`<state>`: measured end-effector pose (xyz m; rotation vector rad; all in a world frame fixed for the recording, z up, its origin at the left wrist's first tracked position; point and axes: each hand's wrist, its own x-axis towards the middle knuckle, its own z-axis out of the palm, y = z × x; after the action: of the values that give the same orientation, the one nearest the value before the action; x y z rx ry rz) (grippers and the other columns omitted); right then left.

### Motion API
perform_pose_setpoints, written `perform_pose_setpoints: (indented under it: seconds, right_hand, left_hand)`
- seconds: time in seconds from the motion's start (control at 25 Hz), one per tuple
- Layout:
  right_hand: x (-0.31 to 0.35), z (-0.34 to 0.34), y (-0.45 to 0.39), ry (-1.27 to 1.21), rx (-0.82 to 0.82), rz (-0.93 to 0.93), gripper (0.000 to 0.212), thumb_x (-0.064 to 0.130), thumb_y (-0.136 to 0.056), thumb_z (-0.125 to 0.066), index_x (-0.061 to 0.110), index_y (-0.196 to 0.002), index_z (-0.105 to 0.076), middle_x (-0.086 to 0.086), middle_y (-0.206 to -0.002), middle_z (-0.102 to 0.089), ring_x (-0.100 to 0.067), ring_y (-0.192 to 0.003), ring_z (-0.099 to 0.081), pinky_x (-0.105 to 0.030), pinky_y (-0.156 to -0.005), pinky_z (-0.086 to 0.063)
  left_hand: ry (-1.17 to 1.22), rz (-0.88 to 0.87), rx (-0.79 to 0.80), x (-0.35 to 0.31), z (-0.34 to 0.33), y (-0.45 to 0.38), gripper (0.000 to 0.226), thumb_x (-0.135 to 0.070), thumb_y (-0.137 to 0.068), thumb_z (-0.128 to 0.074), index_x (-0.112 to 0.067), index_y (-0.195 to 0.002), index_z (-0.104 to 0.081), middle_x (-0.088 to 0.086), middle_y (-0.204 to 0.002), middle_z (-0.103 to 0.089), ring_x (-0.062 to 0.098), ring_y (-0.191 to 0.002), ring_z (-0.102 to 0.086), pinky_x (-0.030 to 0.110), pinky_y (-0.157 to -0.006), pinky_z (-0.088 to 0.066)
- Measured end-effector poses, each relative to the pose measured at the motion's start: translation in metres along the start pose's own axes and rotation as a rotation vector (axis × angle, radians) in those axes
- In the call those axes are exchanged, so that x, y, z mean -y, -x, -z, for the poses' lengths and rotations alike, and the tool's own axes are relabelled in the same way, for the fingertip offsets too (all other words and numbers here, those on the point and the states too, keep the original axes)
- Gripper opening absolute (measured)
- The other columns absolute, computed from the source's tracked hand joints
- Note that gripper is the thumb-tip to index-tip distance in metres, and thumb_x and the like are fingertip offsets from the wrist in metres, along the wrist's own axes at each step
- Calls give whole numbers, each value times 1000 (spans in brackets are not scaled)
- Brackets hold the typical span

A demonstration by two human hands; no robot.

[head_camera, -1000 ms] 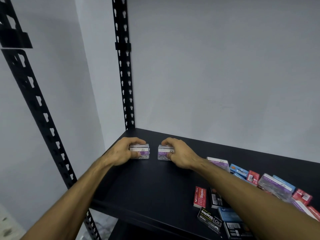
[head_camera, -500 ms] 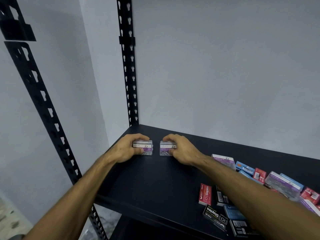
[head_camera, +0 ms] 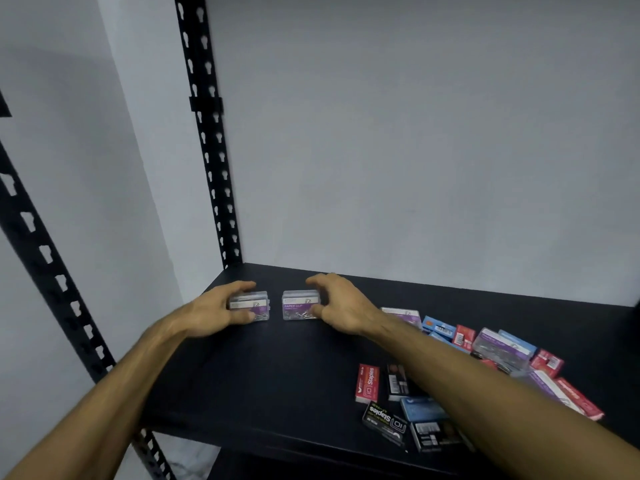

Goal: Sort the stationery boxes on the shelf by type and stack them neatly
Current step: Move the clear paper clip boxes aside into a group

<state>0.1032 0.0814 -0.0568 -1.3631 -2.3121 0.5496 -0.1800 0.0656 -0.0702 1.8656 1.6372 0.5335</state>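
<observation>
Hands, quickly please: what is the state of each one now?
Left hand: grips the left paper clip box.
Right hand: fingers opened, thumb touching the right paper clip box.

Dim, soft light with wide-angle bend

Lighting is low and even, with no glare. The wall (head_camera: 415, 133) reads flat grey, darker toward the upper corners. The black shelf (head_camera: 277, 375) swallows detail. The upright posts (head_camera: 207, 150) bow from lens distortion, and motion blur softens the box labels and forearms
</observation>
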Motion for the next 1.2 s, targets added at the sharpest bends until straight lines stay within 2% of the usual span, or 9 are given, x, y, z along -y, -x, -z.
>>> perform_pose_setpoints:
  seconds: [0.12, 0.28, 0.4, 0.48, 0.56, 0.68, 0.76, 1.04, 1.2]
  right_hand:
    - [-6, 22, 18, -9, -59, -19, 51, 29, -92, -64, 19, -140, -49, -4, -139, -50, -21, -125, -50, -40, -104, -44]
    - [-16, 54, 47, -7, -134, -31, 44, 29, -93, -62, 18, -135, -53, -5, -136, -53, -19, -124, -51, -34, -103, -43]
    - [-29, 80, 75, -6, -168, -65, 37, 30, -94, -62, 18, -128, -59, -3, -132, -56, -16, -118, -54, -32, -99, -45]
    - [-41, 96, 95, 3, -197, -98, 33, 31, -94, -61, 19, -125, -61, -2, -128, -58, -15, -113, -56, -30, -95, -46]
    - [-55, 109, 114, 20, -227, -134, 31, 32, -94, -61, 19, -122, -63, -2, -123, -60, -14, -106, -56, -28, -90, -45]
    - [-80, 121, 140, 14, -258, -197, 29, 31, -94, -61, 18, -119, -64, 0, -121, -62, -12, -103, -58, -26, -86, -45]
    - [-100, 126, 154, 17, -268, -249, 28, 32, -93, -62, 19, -118, -64, 1, -120, -63, -11, -101, -59, -24, -83, -44]
    - [-148, 126, 185, 70, -221, -427, 33, 34, -92, -63, 17, -120, -64, 0, -120, -65, -9, -95, -62, -28, -82, -50]
    - [-154, 128, 191, 151, -108, -491, 47, 52, -85, -66, 18, -119, -65, 8, -98, -60, -9, -79, -63, -27, -68, -53]
  left_hand:
    - [-111, 59, 106, -16, 10, 8, 89, -38, -83, -76, -32, -154, -23, -7, -152, -39, 13, -134, -44, 35, -116, -32]
    - [-166, 52, 20, -49, 24, 17, 89, -35, -86, -74, -27, -156, -19, -1, -161, -25, 22, -141, -34, 33, -114, -29]
    - [-221, -29, -171, -86, 21, 25, 74, -38, -88, -70, -29, -151, -33, 3, -155, -37, 25, -134, -44, 37, -111, -36]
    - [-196, -142, -277, -114, 7, 26, 59, -38, -89, -68, -30, -143, -46, 4, -141, -53, 22, -122, -54, 39, -104, -44]
    - [-134, -258, -305, -142, -15, 22, 45, -37, -91, -66, -31, -134, -55, 0, -125, -62, 14, -108, -60, 35, -94, -50]
    - [-51, -367, -274, -178, -56, 10, 36, -33, -92, -64, -30, -127, -62, -4, -113, -65, 8, -98, -63, 27, -84, -50]
    - [-2, -388, -216, -194, -87, -3, 35, -32, -92, -64, -30, -127, -62, -4, -114, -65, 9, -99, -62, 29, -86, -52]
    - [-92, -332, 60, -192, -158, -42, 57, -40, -91, -65, -25, -143, -48, 1, -141, -53, 13, -124, -52, 29, -100, -45]
    - [-225, -311, 96, -188, -166, -50, 70, -47, -87, -67, -20, -146, -43, 3, -134, -55, 4, -100, -53, 21, -85, -42]
